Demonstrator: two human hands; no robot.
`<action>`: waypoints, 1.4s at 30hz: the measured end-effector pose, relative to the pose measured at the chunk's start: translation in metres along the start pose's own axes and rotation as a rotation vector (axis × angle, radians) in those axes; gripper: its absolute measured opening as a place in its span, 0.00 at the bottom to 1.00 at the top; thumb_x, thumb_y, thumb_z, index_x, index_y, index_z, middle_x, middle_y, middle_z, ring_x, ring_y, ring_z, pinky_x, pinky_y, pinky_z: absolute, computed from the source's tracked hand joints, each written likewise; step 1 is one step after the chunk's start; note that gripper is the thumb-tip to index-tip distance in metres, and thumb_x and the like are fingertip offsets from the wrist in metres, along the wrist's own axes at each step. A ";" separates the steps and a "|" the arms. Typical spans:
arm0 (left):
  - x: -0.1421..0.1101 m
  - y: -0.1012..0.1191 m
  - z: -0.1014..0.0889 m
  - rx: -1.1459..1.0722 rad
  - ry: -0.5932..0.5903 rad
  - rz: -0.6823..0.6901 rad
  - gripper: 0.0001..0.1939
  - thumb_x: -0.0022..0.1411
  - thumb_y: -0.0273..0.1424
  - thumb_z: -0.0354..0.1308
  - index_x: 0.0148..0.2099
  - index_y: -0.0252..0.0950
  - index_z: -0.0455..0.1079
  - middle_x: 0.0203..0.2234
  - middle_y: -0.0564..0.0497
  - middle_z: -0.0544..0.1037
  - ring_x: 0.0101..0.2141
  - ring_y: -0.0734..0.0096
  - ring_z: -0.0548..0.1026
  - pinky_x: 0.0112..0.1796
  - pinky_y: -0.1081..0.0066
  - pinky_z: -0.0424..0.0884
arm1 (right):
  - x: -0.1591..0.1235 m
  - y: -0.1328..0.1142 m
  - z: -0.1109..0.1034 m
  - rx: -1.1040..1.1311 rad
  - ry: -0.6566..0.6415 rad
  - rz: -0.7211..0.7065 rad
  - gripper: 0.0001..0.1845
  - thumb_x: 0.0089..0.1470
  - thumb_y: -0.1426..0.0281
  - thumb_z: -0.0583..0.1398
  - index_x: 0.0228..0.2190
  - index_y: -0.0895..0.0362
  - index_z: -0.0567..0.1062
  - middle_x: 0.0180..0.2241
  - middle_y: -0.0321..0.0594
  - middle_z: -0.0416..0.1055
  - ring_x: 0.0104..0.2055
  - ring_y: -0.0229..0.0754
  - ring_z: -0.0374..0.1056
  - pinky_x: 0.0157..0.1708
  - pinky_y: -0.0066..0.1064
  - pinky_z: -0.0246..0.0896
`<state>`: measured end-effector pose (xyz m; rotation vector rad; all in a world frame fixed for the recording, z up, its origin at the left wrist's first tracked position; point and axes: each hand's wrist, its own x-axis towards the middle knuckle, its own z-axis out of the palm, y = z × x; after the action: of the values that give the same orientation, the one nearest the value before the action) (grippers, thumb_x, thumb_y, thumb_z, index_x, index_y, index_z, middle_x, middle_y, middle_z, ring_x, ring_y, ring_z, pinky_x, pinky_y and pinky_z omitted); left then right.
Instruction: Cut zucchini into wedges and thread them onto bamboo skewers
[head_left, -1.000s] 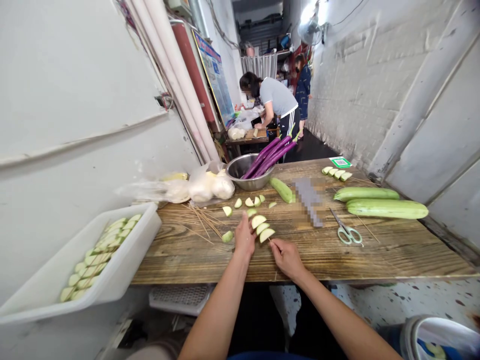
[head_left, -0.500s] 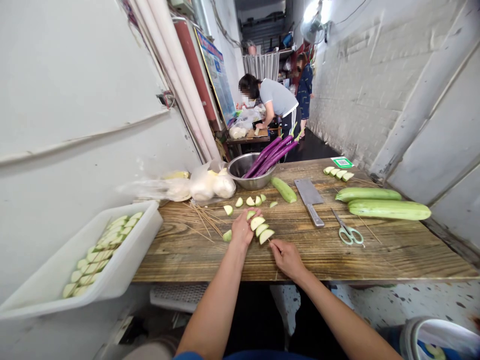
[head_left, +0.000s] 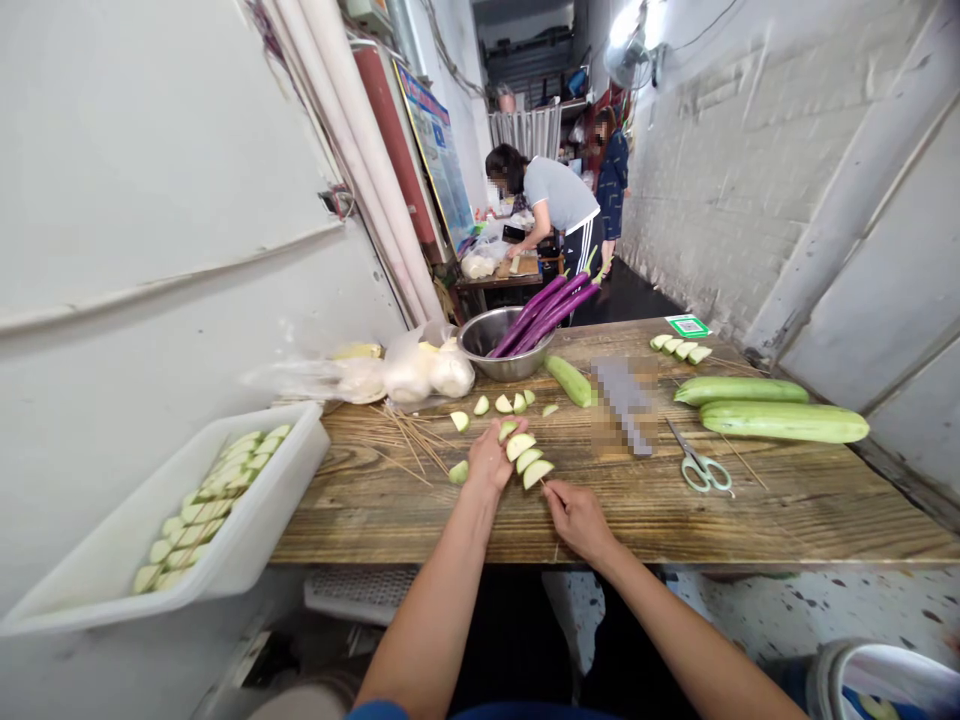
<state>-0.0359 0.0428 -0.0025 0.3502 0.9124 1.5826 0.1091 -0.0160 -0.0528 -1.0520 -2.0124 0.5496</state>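
Note:
My right hand (head_left: 577,518) pinches the lower end of a thin wooden skewer. Several pale green zucchini slices (head_left: 520,447) are threaded along it, fanned out just above the table. At the far end, the fingers of my left hand (head_left: 489,455) are closed on another zucchini slice (head_left: 507,430). Beyond that hand lie several loose cut pieces (head_left: 504,404), and one piece (head_left: 459,472) rests just left of it. A bundle of bare skewers (head_left: 397,430) is spread out further left.
A white bin (head_left: 289,480) of skewered slices stands left. Behind are plastic bags (head_left: 431,372) and a steel bowl (head_left: 506,368) of eggplants (head_left: 544,315). A cut zucchini (head_left: 570,380), a blurred-out cleaver (head_left: 624,405), scissors (head_left: 703,468) and whole zucchinis (head_left: 784,420) lie right. Two people are further back.
The view has shifted slightly, moving everything a little to the right in it. Both hands keep nearly the same pose on the skewer and slice.

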 end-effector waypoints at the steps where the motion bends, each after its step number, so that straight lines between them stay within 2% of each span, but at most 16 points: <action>1: -0.001 0.000 0.001 -0.004 -0.008 -0.002 0.11 0.62 0.31 0.49 0.35 0.29 0.68 0.32 0.42 0.76 0.37 0.63 0.75 0.41 0.60 0.71 | 0.000 0.000 0.000 0.000 0.002 0.001 0.16 0.57 0.71 0.47 0.21 0.56 0.66 0.17 0.33 0.61 0.20 0.34 0.57 0.24 0.25 0.48; 4: -0.003 -0.003 0.002 -0.001 -0.041 0.008 0.12 0.60 0.34 0.51 0.36 0.29 0.68 0.33 0.41 0.76 0.38 0.60 0.75 0.41 0.57 0.71 | 0.000 0.001 0.001 0.001 0.007 -0.002 0.16 0.57 0.70 0.47 0.20 0.56 0.66 0.17 0.33 0.61 0.19 0.34 0.57 0.23 0.24 0.47; 9: -0.004 -0.008 0.000 0.045 -0.019 0.051 0.08 0.59 0.31 0.53 0.33 0.29 0.67 0.31 0.41 0.77 0.36 0.61 0.76 0.39 0.58 0.71 | 0.001 0.000 0.000 0.002 0.006 -0.009 0.16 0.57 0.71 0.47 0.20 0.56 0.66 0.17 0.32 0.60 0.19 0.34 0.56 0.23 0.25 0.47; 16: -0.001 -0.010 0.001 0.013 -0.027 -0.014 0.09 0.59 0.30 0.51 0.33 0.27 0.68 0.33 0.37 0.76 0.36 0.58 0.76 0.37 0.57 0.73 | 0.001 -0.002 -0.001 0.004 0.013 -0.008 0.16 0.57 0.71 0.47 0.19 0.56 0.64 0.16 0.32 0.58 0.19 0.34 0.55 0.23 0.25 0.46; 27: -0.004 -0.006 0.003 0.009 0.024 -0.133 0.12 0.61 0.29 0.48 0.33 0.25 0.68 0.28 0.39 0.77 0.29 0.62 0.76 0.33 0.62 0.74 | 0.002 0.000 -0.001 0.023 0.009 -0.001 0.15 0.56 0.71 0.47 0.19 0.56 0.61 0.16 0.30 0.54 0.19 0.33 0.52 0.22 0.25 0.44; 36: -0.003 -0.006 0.005 0.027 -0.036 -0.172 0.12 0.61 0.28 0.47 0.33 0.25 0.68 0.27 0.41 0.76 0.29 0.65 0.75 0.33 0.64 0.73 | 0.001 0.000 0.001 0.041 0.018 0.013 0.15 0.56 0.71 0.48 0.19 0.56 0.62 0.16 0.31 0.55 0.19 0.33 0.53 0.23 0.25 0.45; 39: -0.003 -0.007 0.002 0.019 -0.077 -0.171 0.13 0.61 0.33 0.48 0.34 0.27 0.68 0.29 0.41 0.76 0.30 0.65 0.75 0.34 0.64 0.73 | 0.002 0.000 0.001 0.051 0.028 0.021 0.15 0.56 0.70 0.48 0.19 0.56 0.63 0.16 0.31 0.56 0.19 0.34 0.54 0.23 0.25 0.46; 42: -0.006 -0.008 -0.005 -0.009 -0.153 -0.204 0.23 0.59 0.46 0.47 0.37 0.28 0.69 0.32 0.41 0.76 0.33 0.64 0.75 0.36 0.63 0.72 | 0.003 0.000 0.000 0.060 0.051 0.026 0.16 0.57 0.70 0.47 0.19 0.57 0.65 0.16 0.32 0.58 0.19 0.34 0.56 0.23 0.24 0.47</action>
<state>-0.0327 0.0348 -0.0099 0.3555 0.7968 1.3529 0.1079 -0.0136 -0.0514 -1.0468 -1.9288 0.5883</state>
